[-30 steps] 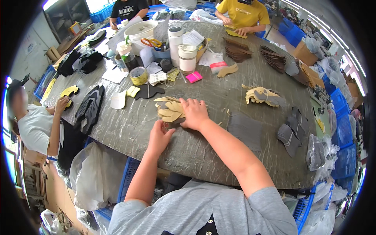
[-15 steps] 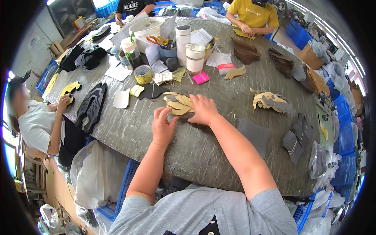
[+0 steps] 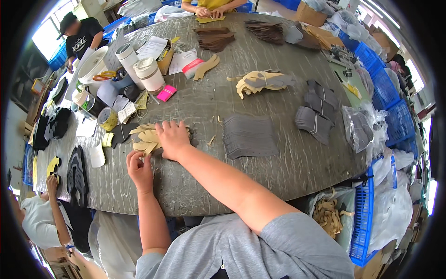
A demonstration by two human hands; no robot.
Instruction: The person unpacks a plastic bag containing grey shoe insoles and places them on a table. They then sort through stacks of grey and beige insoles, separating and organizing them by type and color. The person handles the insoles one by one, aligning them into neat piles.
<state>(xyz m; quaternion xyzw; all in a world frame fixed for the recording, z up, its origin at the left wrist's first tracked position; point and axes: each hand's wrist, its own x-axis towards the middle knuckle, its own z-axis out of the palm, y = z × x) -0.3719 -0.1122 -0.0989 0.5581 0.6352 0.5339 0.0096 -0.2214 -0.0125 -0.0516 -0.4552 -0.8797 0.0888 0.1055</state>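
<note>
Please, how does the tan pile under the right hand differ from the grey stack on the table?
The tan pile has curved pieces lying unevenly; the grey stack is a neat, roughly square block. The right hand rests on the tan pile, while no hand touches the grey stack. Both lie on the table.

The room around me is a production workshop. One large counter (image 3: 200, 102) carries batches of flat cut pieces, including a grey stack (image 3: 250, 136) and a brown stack (image 3: 213, 39). Co-workers (image 3: 85, 42) are stationed around it. Blue crates (image 3: 399, 122) and plastic bags (image 3: 355, 28) line the right side.
</note>
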